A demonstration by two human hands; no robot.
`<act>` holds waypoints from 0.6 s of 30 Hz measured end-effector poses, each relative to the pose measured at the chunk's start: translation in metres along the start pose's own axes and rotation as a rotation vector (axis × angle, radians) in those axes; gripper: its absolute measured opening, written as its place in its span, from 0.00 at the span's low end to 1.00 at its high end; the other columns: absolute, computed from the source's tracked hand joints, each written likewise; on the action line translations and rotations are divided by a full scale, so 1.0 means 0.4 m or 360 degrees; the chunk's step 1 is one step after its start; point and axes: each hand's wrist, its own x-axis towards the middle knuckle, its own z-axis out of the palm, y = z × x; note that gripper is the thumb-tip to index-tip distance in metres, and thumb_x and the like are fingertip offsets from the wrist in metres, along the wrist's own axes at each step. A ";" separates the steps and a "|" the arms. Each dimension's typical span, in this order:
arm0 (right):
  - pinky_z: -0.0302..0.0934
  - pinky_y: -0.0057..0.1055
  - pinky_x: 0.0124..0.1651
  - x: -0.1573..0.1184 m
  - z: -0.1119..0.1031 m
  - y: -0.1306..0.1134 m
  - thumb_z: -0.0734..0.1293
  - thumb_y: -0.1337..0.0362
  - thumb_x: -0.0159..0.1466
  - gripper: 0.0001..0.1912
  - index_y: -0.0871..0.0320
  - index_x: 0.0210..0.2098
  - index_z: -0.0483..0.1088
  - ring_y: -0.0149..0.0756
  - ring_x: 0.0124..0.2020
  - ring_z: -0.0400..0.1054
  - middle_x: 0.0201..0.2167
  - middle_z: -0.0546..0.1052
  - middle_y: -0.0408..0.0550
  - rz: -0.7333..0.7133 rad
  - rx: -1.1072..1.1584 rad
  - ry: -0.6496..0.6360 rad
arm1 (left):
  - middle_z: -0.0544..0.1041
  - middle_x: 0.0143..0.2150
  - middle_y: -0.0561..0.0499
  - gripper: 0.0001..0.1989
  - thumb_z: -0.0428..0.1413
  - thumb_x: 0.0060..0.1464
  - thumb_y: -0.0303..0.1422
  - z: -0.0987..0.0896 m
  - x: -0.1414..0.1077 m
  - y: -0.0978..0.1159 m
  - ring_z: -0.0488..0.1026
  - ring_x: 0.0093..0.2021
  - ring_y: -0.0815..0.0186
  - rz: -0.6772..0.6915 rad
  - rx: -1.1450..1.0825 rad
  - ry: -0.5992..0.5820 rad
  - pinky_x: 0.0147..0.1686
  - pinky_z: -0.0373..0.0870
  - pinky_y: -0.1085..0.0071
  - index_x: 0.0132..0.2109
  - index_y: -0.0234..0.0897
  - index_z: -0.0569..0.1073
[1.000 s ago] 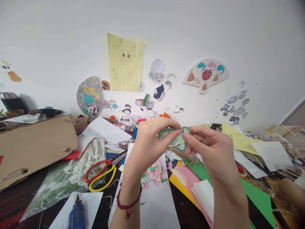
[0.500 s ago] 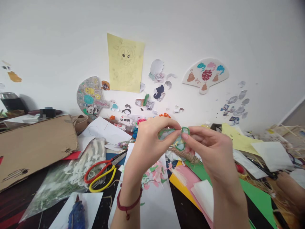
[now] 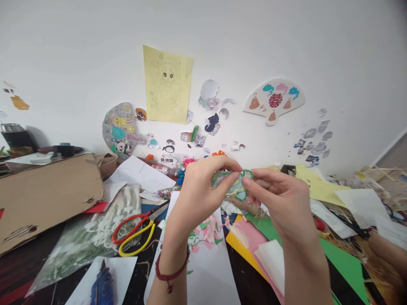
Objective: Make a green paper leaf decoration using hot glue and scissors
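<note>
A small light-blue piece with a raised green border (image 3: 241,195) is held up between my two hands above the table. My left hand (image 3: 203,190) pinches its upper left part with thumb and forefinger. On the other side, my right hand (image 3: 278,192) pinches the narrow end, thumb in front. Fingers cover much of the piece, so its whole outline is hidden. Behind and below it is a bundle of brown twine (image 3: 251,207). Under my hands lies a white sheet (image 3: 206,271) with pink and green paper scraps (image 3: 208,231) on it.
Scissors with red and yellow handles (image 3: 136,233) lie left of my forearm, near a blue glue gun (image 3: 102,286). A cardboard sheet (image 3: 47,195) stands far left. Coloured papers (image 3: 343,258) lie right, where another person's hand (image 3: 386,250) reaches in.
The green-bordered piece has turned very slightly between my fingers; both hands keep nearly the same place. At the right edge, the other person's hand and a white paper have shifted a little.
</note>
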 end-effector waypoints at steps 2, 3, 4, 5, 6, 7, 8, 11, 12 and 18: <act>0.61 0.21 0.20 0.001 -0.001 0.002 0.78 0.62 0.57 0.06 0.56 0.33 0.80 0.26 0.16 0.66 0.14 0.74 0.40 0.0006 -0.0005 0.0002 | 0.81 0.35 0.56 0.06 0.60 0.60 0.22 0.001 -0.001 0.001 0.78 0.37 0.72 0.0002 -0.0015 -0.0003 0.40 0.71 0.76 0.38 0.38 0.77; 0.61 0.21 0.20 0.002 -0.001 0.003 0.78 0.62 0.57 0.06 0.56 0.33 0.80 0.26 0.16 0.66 0.14 0.74 0.40 0.0007 -0.0006 0.0006 | 0.81 0.35 0.56 0.06 0.60 0.60 0.22 0.001 -0.001 0.002 0.78 0.37 0.72 0.0005 -0.0017 -0.0006 0.40 0.71 0.76 0.38 0.38 0.77; 0.61 0.21 0.20 0.002 -0.001 0.003 0.78 0.62 0.57 0.06 0.55 0.33 0.80 0.26 0.16 0.66 0.14 0.74 0.39 0.0009 -0.0005 0.0008 | 0.81 0.35 0.56 0.06 0.60 0.60 0.22 0.001 -0.001 0.003 0.78 0.37 0.72 0.0008 -0.0017 -0.0008 0.40 0.71 0.76 0.38 0.38 0.77; 0.61 0.21 0.20 0.003 -0.001 0.004 0.78 0.62 0.57 0.06 0.55 0.33 0.80 0.26 0.16 0.66 0.14 0.74 0.39 0.0012 -0.0001 0.0011 | 0.81 0.35 0.56 0.06 0.60 0.59 0.22 0.000 0.000 0.004 0.78 0.36 0.72 0.0010 -0.0011 -0.0009 0.39 0.71 0.76 0.38 0.37 0.77; 0.61 0.21 0.19 0.003 0.000 0.004 0.78 0.62 0.57 0.06 0.55 0.33 0.80 0.26 0.16 0.66 0.15 0.74 0.39 0.0015 0.0004 0.0014 | 0.81 0.34 0.56 0.06 0.60 0.59 0.21 0.000 0.000 0.004 0.78 0.36 0.72 0.0011 -0.0006 -0.0011 0.39 0.70 0.76 0.38 0.37 0.77; 0.61 0.21 0.19 0.003 0.001 0.003 0.78 0.62 0.57 0.06 0.55 0.33 0.80 0.26 0.16 0.66 0.15 0.74 0.39 0.0016 0.0005 0.0013 | 0.81 0.34 0.56 0.06 0.60 0.59 0.21 -0.001 0.001 0.004 0.78 0.36 0.72 0.0011 -0.0002 -0.0008 0.39 0.70 0.76 0.37 0.37 0.77; 0.61 0.21 0.19 0.003 0.002 0.003 0.78 0.62 0.57 0.06 0.55 0.32 0.80 0.26 0.16 0.66 0.15 0.74 0.39 0.0015 0.0007 0.0013 | 0.81 0.34 0.56 0.06 0.60 0.59 0.21 -0.002 0.002 0.004 0.78 0.36 0.72 0.0013 0.0002 -0.0006 0.39 0.70 0.76 0.37 0.37 0.77; 0.61 0.21 0.19 0.003 0.003 0.001 0.78 0.62 0.56 0.06 0.56 0.32 0.80 0.26 0.16 0.66 0.15 0.74 0.40 0.0015 0.0005 0.0016 | 0.82 0.35 0.56 0.07 0.60 0.59 0.21 -0.002 0.005 0.001 0.78 0.37 0.72 0.0013 0.0006 -0.0008 0.40 0.70 0.75 0.38 0.38 0.77; 0.61 0.21 0.19 0.004 0.004 0.001 0.78 0.62 0.56 0.06 0.56 0.32 0.80 0.26 0.16 0.66 0.15 0.74 0.40 0.0017 0.0006 0.0012 | 0.82 0.35 0.56 0.07 0.60 0.59 0.21 -0.002 0.005 0.000 0.78 0.37 0.72 0.0014 0.0006 -0.0008 0.40 0.71 0.75 0.38 0.38 0.77; 0.61 0.21 0.20 0.005 0.002 0.000 0.78 0.62 0.57 0.06 0.55 0.33 0.81 0.26 0.16 0.67 0.15 0.74 0.40 0.0025 0.0017 -0.0011 | 0.81 0.36 0.56 0.05 0.60 0.60 0.23 0.002 0.000 -0.003 0.78 0.39 0.72 -0.0014 -0.0003 -0.0019 0.41 0.71 0.76 0.39 0.38 0.77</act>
